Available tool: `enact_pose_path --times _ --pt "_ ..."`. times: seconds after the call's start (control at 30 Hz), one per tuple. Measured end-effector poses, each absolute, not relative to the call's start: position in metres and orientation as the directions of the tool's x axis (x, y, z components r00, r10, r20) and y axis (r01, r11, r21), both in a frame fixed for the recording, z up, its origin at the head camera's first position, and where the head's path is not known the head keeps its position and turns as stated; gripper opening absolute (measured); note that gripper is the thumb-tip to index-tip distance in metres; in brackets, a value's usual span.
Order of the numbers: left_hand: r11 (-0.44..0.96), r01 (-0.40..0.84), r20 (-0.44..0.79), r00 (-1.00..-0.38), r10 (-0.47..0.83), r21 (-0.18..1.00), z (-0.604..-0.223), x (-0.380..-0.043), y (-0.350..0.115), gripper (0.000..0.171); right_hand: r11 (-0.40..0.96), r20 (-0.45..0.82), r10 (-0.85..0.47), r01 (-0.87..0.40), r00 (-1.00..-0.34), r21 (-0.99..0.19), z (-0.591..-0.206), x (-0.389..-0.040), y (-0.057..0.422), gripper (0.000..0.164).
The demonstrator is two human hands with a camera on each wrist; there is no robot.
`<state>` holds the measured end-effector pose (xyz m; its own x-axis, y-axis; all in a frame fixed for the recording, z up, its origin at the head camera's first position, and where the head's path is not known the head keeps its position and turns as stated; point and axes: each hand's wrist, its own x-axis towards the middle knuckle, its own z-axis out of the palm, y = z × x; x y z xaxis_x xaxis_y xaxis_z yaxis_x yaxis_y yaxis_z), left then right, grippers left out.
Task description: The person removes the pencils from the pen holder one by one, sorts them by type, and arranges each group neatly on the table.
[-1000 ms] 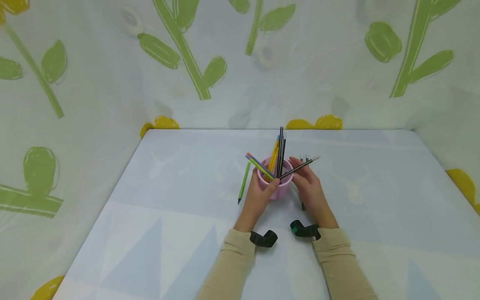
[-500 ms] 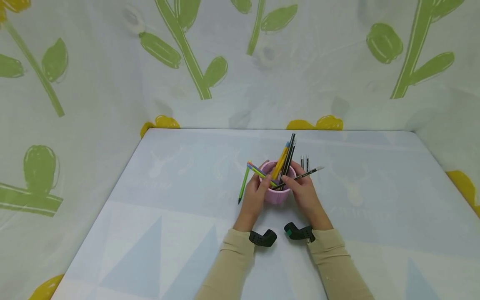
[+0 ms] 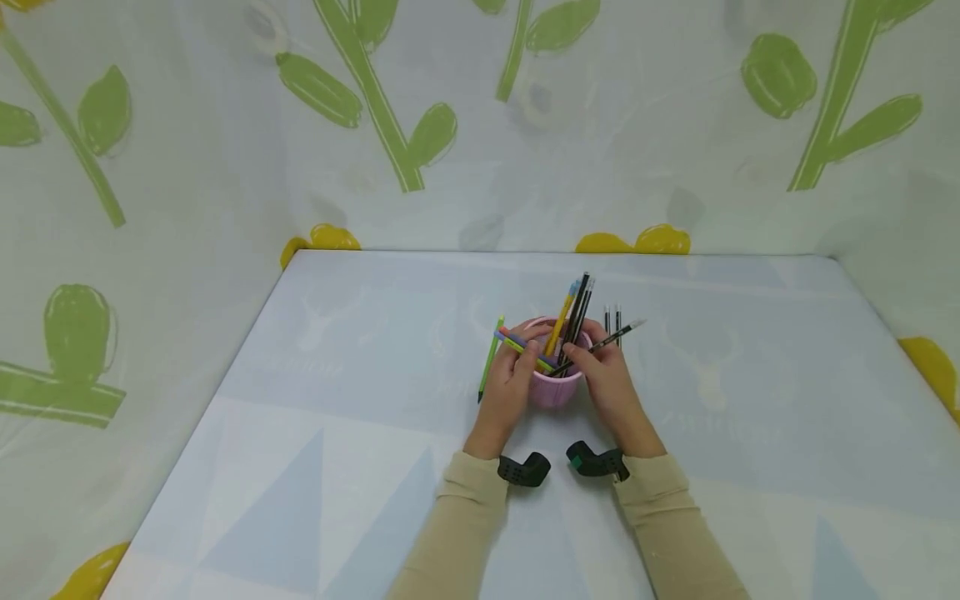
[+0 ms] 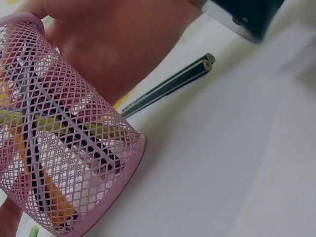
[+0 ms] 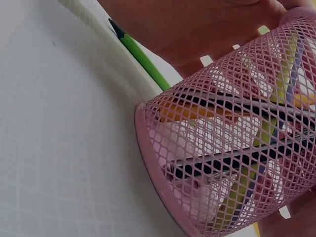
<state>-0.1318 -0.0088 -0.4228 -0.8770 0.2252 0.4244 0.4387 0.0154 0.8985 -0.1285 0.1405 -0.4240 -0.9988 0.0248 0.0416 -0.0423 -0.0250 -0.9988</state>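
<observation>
A pink mesh pencil cup (image 3: 553,392) stands on the table in the head view, with several pencils in it. My left hand (image 3: 506,392) holds its left side; the index finger bends over the rim, and the thumb lies by the yellow-green pencil (image 3: 517,343). On the other side my right hand (image 3: 617,387) grips the cup, its thumb at the rim beside a slanting black pencil (image 3: 621,332). Yellow pencils (image 3: 558,325) and black pencils (image 3: 581,304) lean upward inside. Through the mesh, the right wrist view shows crossed pencils (image 5: 232,160). Some fingers are hidden behind the cup.
Left of the cup a green pencil (image 3: 491,358) lies on the table (image 3: 337,467). Two black pencils (image 4: 170,89) lie to the cup's right, partly hidden by the right hand. A patterned cloth wall (image 3: 480,167) rises behind the table's back edge.
The cup has shifted slightly left and towards me, and its upright pencils now lean right. My right hand has moved left onto the cup; the left index finger has come over the rim.
</observation>
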Motion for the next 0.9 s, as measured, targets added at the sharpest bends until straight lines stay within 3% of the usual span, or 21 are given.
enact_pose_path --times 0.3,0.4,0.63,0.9 --pt "0.113 0.384 0.357 -0.912 0.202 0.916 -0.44 -0.136 -0.007 0.039 -0.021 0.052 0.043 -0.053 -0.998 -0.998 -0.424 -0.127 0.14 0.019" --pt "0.086 0.361 0.341 -0.922 0.186 0.929 -0.436 -0.135 -0.007 0.041 0.004 0.054 0.054 -0.054 -0.997 -0.999 -0.424 -0.126 0.14 0.02" --pt "0.023 0.332 0.332 -0.943 0.005 0.943 -0.414 -0.124 -0.015 0.027 0.032 0.078 0.025 -0.077 -0.997 -0.996 -0.426 -0.128 0.136 0.026" --pt "0.106 0.368 0.375 -0.925 -0.056 0.924 -0.438 -0.135 -0.014 0.019 0.001 0.077 0.035 -0.077 -0.996 -0.997 -0.427 -0.123 0.14 0.026"
